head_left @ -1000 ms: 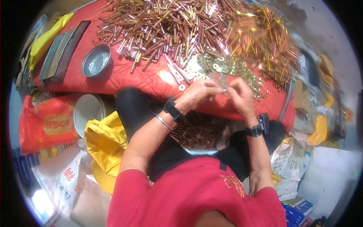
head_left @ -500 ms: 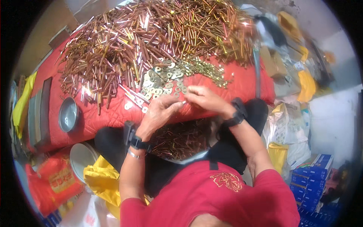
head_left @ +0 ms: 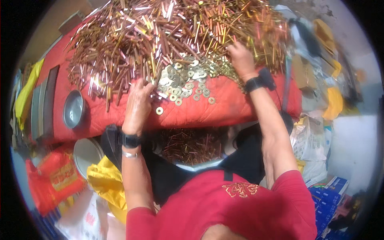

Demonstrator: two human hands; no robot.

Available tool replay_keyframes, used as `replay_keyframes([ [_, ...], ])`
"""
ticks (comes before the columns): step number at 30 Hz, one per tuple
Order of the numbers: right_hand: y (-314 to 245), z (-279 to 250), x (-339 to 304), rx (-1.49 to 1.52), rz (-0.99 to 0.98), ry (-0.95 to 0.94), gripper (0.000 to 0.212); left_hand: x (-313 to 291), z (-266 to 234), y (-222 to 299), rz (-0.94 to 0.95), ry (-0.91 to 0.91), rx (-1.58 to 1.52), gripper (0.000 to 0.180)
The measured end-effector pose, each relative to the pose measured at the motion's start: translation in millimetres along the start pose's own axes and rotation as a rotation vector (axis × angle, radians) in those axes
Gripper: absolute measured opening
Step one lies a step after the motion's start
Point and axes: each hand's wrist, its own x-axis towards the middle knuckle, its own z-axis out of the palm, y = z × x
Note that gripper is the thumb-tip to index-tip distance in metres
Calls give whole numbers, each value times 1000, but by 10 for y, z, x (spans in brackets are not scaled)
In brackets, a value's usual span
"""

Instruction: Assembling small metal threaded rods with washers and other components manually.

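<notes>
A large heap of copper-coloured metal rods [head_left: 116,52] covers the far part of a red quilted cloth [head_left: 192,114]. In front of it lie flat round washers [head_left: 188,82], and beside them to the right is a patch of small brass-coloured pieces [head_left: 226,71], partly behind my right wrist. My left hand [head_left: 138,100] is at the near edge of the heap, left of the washers, its fingers curled over a few short rods. Farther out, my right hand [head_left: 242,59] reaches to the rods with fingers bent together; what lies between its fingertips is too small to tell.
A metal bowl [head_left: 74,109] rests on the cloth at the left, near a dark flat bar [head_left: 50,102]. Below, between my legs, sits a container of more rods [head_left: 192,146]. Bags [head_left: 56,180] lie lower left; blue boxes [head_left: 330,196] are stacked lower right.
My hands were together over the near cloth edge, fingering a small piece. They have parted: the left moved left to the rods, the right went far and right to the heap.
</notes>
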Motion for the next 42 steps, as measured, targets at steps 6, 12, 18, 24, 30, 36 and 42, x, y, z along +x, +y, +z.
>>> replay_keyframes([
  [6,-394,-491,87,241,-142,281,17,110,258,7,50,165,187,12],
  [12,-951,-848,-449,562,-153,20,15,85,368,-2,-25,252,165,10],
  [18,-1020,-1005,-877,411,-35,-337,13,119,314,142,-330,280,-929,15],
  [24,-1020,-865,-867,265,-140,-426,7,57,396,383,-536,75,-1815,25],
  [30,-1225,-777,-441,33,-296,-562,13,46,558,308,-528,10,-2039,31],
  [36,-1059,-1037,-371,70,-171,-787,9,49,419,380,-589,86,-2007,22],
  [42,-936,-894,-723,512,27,-545,8,26,476,304,-546,39,-1967,26],
])
